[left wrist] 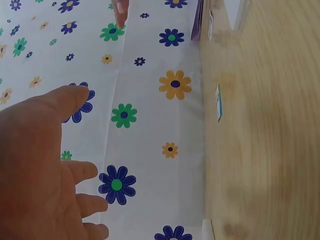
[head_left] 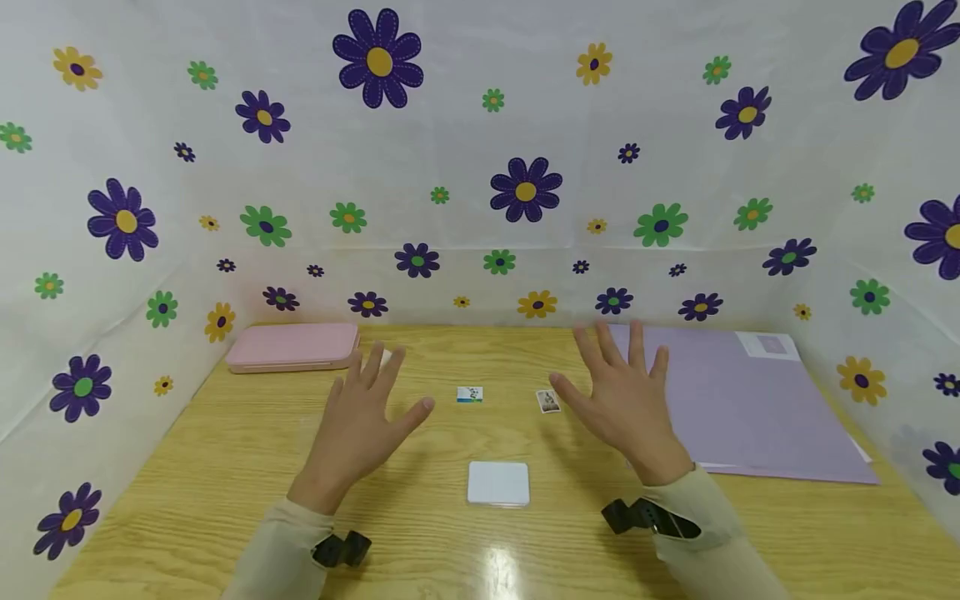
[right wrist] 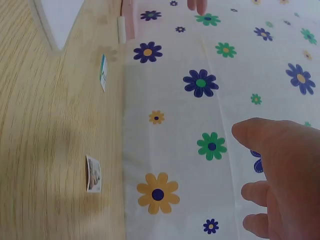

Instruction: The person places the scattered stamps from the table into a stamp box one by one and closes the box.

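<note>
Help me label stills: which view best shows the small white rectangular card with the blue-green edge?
The head view: the card shows whole, its printed face unobstructed. Both wrist views show it narrowed, seen steeply aslant.

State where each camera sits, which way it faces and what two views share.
Head: worn on the head, facing forward and down at the table and flowered cloth; left hand, right hand, sleeves and black wrist devices show.
Left wrist: on that wrist, looking past the left hand at cloth and table; a fingertip of the other hand shows at top.
Right wrist: on that wrist, looking past the right hand likewise; the other hand's fingertips show at top.
Shared: both wrist views show the blue-edged card.
</note>
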`<state>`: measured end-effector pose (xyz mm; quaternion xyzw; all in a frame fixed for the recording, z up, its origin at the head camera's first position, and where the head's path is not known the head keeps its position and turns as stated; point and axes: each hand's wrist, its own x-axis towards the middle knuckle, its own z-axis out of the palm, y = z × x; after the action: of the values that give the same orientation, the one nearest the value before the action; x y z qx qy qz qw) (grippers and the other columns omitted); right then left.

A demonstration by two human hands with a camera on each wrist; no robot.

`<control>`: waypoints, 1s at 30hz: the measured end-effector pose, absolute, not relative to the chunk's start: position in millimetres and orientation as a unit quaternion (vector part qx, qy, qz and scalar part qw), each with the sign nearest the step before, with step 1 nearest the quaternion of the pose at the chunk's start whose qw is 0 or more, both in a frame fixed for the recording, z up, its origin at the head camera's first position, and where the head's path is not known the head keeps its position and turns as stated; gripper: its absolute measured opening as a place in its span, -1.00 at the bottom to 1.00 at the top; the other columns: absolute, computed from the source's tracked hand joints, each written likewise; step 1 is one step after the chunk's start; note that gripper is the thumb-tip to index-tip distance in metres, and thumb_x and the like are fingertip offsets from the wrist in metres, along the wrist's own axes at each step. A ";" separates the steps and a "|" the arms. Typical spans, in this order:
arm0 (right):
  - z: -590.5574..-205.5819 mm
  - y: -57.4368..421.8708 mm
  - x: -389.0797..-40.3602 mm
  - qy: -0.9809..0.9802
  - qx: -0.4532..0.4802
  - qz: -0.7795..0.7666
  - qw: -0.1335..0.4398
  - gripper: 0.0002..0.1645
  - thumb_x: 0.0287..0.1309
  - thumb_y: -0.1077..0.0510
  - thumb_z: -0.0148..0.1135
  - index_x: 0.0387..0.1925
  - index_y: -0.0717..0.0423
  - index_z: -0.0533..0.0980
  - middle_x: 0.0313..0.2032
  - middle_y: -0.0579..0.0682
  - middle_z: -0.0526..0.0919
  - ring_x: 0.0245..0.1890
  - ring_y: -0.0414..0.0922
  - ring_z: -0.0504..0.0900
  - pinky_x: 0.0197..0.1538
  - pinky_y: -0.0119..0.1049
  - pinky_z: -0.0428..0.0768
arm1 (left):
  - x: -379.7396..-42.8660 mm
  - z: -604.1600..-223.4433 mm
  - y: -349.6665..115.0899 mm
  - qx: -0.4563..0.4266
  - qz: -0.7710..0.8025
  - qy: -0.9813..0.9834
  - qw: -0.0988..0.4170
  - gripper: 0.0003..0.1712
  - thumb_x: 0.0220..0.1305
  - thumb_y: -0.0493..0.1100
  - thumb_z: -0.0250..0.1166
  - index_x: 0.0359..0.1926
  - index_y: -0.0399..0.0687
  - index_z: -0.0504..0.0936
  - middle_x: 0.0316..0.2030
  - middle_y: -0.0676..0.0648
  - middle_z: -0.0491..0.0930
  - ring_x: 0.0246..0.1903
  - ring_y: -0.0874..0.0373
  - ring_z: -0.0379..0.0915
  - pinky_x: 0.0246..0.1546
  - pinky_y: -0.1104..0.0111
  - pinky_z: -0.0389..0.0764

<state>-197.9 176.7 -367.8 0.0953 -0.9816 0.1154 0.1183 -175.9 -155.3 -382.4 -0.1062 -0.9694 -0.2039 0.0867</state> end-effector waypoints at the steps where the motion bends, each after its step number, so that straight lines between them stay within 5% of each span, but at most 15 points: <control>1: -367.3 174.2 -198.7 -0.981 0.099 0.119 0.118 0.02 0.28 -0.55 -0.22 0.56 -0.09 -0.01 0.53 0.10 -0.10 0.45 0.24 -0.54 0.25 0.43 -0.48 | -175.0 -382.9 -154.3 -0.114 -0.211 -0.967 0.086 0.05 0.27 0.55 -0.05 0.56 0.07 0.00 0.53 -0.19 -0.14 0.49 -0.22 -0.40 0.32 -0.28 -0.15; 7: -369.4 163.1 -203.2 -0.968 0.124 0.186 0.117 -0.10 0.36 -0.36 -0.02 0.52 0.03 0.11 0.51 0.18 -0.03 0.47 0.30 -0.41 0.28 0.46 -0.24 | -172.8 -390.0 -144.5 -0.152 -0.267 -0.950 0.056 0.01 0.25 0.49 0.10 0.52 0.03 0.15 0.49 -0.19 0.06 0.43 -0.26 -0.05 0.25 -0.26 0.12; 11: -374.0 159.6 -208.4 -0.949 0.148 0.250 0.125 -0.28 0.38 -0.11 0.13 0.41 0.18 0.29 0.41 0.28 0.21 0.43 0.42 -0.14 0.20 0.51 0.04 | -173.7 -396.1 -136.3 -0.159 -0.300 -0.941 0.015 -0.03 0.23 0.40 0.22 0.49 0.02 0.22 0.43 -0.15 0.21 0.37 -0.24 0.12 0.23 -0.20 0.23; 16: -382.3 160.5 -218.0 -0.929 0.174 0.302 0.124 -0.46 0.38 0.12 0.17 0.28 0.31 0.41 0.23 0.33 0.44 0.30 0.35 0.27 0.23 0.32 0.24 | -173.9 -403.6 -128.0 -0.169 -0.326 -0.930 -0.018 -0.08 0.20 0.35 0.30 0.45 0.02 0.30 0.35 -0.10 0.32 0.31 -0.19 0.22 0.20 -0.12 0.31; 22: -395.4 163.9 -227.8 -0.921 0.166 0.347 0.065 -0.51 0.39 0.18 0.16 0.26 0.31 0.43 0.06 0.28 0.56 0.05 0.21 0.53 0.06 0.11 0.49 | -174.3 -411.8 -125.1 -0.193 -0.351 -0.915 -0.052 -0.11 0.17 0.33 0.34 0.39 -0.01 0.38 0.24 -0.08 0.42 0.22 -0.09 0.34 0.13 -0.07 0.40; 30: -407.0 168.6 -240.5 -0.906 0.120 0.405 -0.009 -0.60 0.41 0.17 0.14 0.17 0.29 0.51 -0.07 0.14 0.62 -0.10 0.07 0.58 -0.08 -0.06 0.58 | -178.2 -420.4 -126.5 -0.221 -0.377 -0.894 -0.102 -0.13 0.13 0.26 0.42 0.35 -0.05 0.42 0.14 -0.10 0.45 0.11 -0.03 0.38 0.07 0.00 0.43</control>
<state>-240.5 168.6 -407.0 0.1198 -0.9063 0.4053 -0.0095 -178.2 -126.5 -420.4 -0.2208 -0.8938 -0.3767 -0.1024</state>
